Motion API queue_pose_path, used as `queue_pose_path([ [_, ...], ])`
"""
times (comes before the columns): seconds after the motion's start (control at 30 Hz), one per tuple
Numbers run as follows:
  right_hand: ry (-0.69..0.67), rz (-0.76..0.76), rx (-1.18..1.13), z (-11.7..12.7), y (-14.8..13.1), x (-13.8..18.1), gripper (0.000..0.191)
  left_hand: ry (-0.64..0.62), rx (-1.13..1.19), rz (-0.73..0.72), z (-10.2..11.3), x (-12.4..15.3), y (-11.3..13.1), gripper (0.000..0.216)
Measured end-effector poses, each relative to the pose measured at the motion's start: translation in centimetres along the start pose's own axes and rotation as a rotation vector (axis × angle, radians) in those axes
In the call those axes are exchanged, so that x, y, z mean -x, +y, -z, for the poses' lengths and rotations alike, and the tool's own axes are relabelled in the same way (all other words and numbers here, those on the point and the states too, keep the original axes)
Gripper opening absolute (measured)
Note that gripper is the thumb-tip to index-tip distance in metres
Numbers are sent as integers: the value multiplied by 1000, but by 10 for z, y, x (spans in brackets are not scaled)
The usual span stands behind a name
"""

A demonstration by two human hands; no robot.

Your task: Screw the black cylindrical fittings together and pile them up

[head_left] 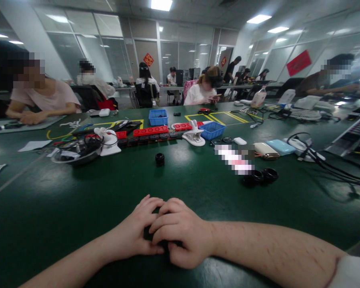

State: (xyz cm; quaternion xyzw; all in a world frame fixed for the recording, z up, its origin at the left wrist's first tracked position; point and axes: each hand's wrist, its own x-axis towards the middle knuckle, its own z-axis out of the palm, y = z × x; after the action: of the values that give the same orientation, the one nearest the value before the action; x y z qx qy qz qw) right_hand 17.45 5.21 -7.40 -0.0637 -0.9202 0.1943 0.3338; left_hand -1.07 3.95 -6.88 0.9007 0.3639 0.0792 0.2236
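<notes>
Green bench top (pixel 108 192), glossy under ceiling lights. Reference point for all positions: the small black coil (pixel 160 159), on the bench well apart from its neighbours.

Wearer's left hand (pixel 136 228) and right hand (pixel 186 228): both on the near side of the coil, not touching it. Fingers bent; right-hand fingers overlap those of the left. A dark patch (pixel 148 233) shows between the palms; object or shadow, cannot tell, so whether the hands grasp anything is likewise undetermined.

Beyond the coil: row of red-topped blocks (pixel 151 131), with a blue basket (pixel 158 112) behind it. Beyond and right of the coil: white clip stand (pixel 195 138), upright, and a second blue basket (pixel 213 131) just beside it. Left of the coil: metal bowl (pixel 78 161) filled with dark items, near a white clip-like piece (pixel 109 142). Right of the coil, well apart: two black rings (pixel 270 175) side by side; farther back, a pale blue box (pixel 281 147).

Far beyond the coil: a seated co-worker (pixel 196 94) in white, holding a phone.
</notes>
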Motion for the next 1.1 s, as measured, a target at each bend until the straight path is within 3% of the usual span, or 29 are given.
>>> queue_pose_path([
  [0.1, 55, 24, 2, 2, -1, 0, 22, 45, 3, 21, -3, 3, -2, 70],
  [0.2, 125, -17, 39, 4, -3, 1, 28, 169, -51, 90, -11, 8, -3, 84],
  [0.37, 151, -197, 122, 1, -3, 2, 51, 361, -217, 146, -24, 13, 7, 80],
  [0.47, 125, -236, 180, -3, -2, 3, 49, 396, -272, 154, -25, 12, 16, 53],
  [0.57, 83, -235, 227, -5, -1, 3, 40, 380, -262, 188, -23, 9, 20, 35],
  [0.7, 20, -190, 227, -2, -1, 1, 29, 303, -171, 183, -19, 5, 15, 32],
  [0.97, -68, -53, 74, 4, -2, 0, 26, 115, -62, 94, -11, 2, -1, 35],
  [1.1, -56, -1, 53, 2, 0, 1, 25, 51, -31, 56, -11, 1, -11, 52],
])
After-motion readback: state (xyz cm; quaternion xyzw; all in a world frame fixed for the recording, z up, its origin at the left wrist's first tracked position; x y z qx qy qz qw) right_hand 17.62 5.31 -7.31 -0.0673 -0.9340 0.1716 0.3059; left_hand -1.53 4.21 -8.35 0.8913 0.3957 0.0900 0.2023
